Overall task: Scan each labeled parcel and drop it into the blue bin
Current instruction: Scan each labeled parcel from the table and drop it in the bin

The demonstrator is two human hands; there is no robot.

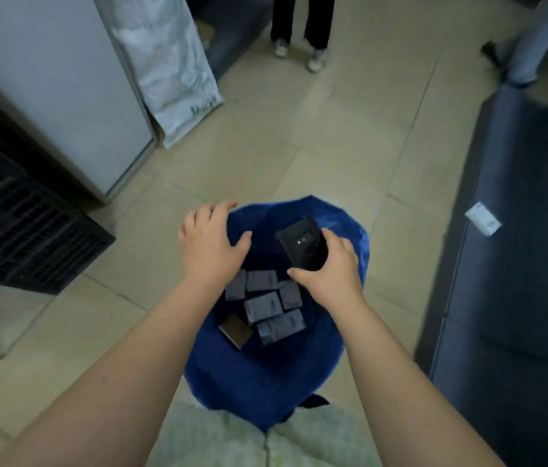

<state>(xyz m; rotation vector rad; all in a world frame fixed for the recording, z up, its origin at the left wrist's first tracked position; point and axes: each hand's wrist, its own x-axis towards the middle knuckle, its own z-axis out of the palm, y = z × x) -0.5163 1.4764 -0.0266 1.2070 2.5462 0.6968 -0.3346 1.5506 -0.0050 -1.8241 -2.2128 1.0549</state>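
Single view on record: a wide-angle camera worn on the head, facing forward and steeply down over the wearer's own forearms, which enter at the bottom edge. It stands close above the blue bin at lower centre and looks straight into its mouth, with the left hand and the right hand, gripping a black scanner, at mid-frame. Range opens toward the top edge, where tiled floor runs out to a standing person's legs, well apart from the bin.
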